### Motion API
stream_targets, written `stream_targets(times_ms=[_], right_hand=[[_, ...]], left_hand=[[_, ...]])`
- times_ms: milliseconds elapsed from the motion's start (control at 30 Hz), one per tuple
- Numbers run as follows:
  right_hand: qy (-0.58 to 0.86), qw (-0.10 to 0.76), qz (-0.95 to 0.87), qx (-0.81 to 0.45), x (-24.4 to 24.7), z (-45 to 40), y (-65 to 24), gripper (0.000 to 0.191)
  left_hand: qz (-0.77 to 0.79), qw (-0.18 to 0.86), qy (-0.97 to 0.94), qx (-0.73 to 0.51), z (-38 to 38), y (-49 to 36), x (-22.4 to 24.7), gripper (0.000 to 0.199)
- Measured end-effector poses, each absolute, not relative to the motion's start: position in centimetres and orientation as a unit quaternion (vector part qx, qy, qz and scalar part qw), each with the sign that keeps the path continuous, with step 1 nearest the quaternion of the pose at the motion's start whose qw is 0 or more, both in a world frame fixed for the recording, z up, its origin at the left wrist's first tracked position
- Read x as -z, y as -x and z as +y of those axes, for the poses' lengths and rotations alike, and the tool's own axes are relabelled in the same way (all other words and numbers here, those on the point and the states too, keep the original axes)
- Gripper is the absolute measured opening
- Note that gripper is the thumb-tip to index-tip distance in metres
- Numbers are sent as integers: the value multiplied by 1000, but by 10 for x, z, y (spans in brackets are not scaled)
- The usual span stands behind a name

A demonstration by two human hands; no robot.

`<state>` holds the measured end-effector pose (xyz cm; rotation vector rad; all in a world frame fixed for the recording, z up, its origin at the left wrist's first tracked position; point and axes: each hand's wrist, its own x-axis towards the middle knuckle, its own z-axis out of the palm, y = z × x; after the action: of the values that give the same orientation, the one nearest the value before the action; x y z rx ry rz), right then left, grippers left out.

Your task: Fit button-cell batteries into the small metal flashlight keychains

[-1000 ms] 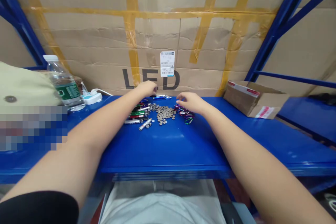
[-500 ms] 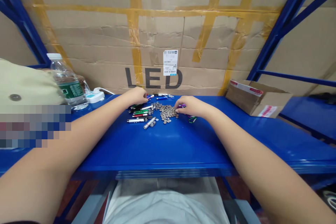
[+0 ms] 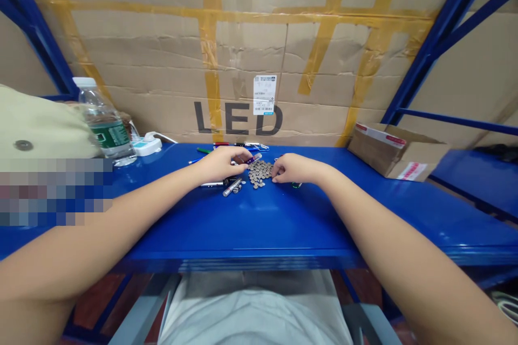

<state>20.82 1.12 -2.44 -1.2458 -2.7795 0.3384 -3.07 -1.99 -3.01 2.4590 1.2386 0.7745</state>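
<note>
My left hand (image 3: pixel 224 165) is closed around a small purple mini flashlight (image 3: pixel 254 159), its silvery end pointing right over the pile of button cells (image 3: pixel 260 171). At the right edge of that pile my right hand (image 3: pixel 294 168) is closed, thumb and fingers pinched low by the cells. Whatever it may hold is too small or hidden to make out. Under and beside my left hand lie more mini flashlights, partly covered by it. A silver mini flashlight (image 3: pixel 232 187) rests nearest me, with a few loose cells beside it. A green clip (image 3: pixel 297 185) shows partly below my right hand.
Several pen-like tubes (image 3: pixel 243 145) lie behind the pile. At the left stand a water bottle (image 3: pixel 108 129), a white power strip (image 3: pixel 146 144) and a pale bag (image 3: pixel 44 124). An open cardboard box (image 3: pixel 396 151) sits at the right. A big carton (image 3: pixel 170 64) backs the blue table (image 3: pixel 251 226).
My left hand has moved right and nearer, from the back of the flashlights to the pile's left edge, bringing a purple flashlight. My right hand has shifted slightly, its fingers lower by the cells.
</note>
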Motion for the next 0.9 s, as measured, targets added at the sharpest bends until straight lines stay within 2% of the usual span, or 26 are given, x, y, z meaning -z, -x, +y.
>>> stream_targets(times_ms=[100,267,367,533,700,900], right_hand=[[406,103,-900,-122,20,6,-206,12],[385,332,-846,-163,18,1,-196,20],[367,390,-826,-176,22,0,-190,20],[344,387,-830,-208,27,-1,-186,19],[355,358,-847,-171,25,2,-193,29],[348,226,-900,-136,25,1,-196,10]], left_hand=[[436,102,-850,-276,-18,33,31,27],[439,85,-851,-277,-20,33,32,24],[428,89,-854,-281,-21,30,34,23],[411,88,-860,-288,-22,30,37,24],[432,91,-846,-299,-20,33,39,25],[451,30,-844,-289,-14,37,40,24]])
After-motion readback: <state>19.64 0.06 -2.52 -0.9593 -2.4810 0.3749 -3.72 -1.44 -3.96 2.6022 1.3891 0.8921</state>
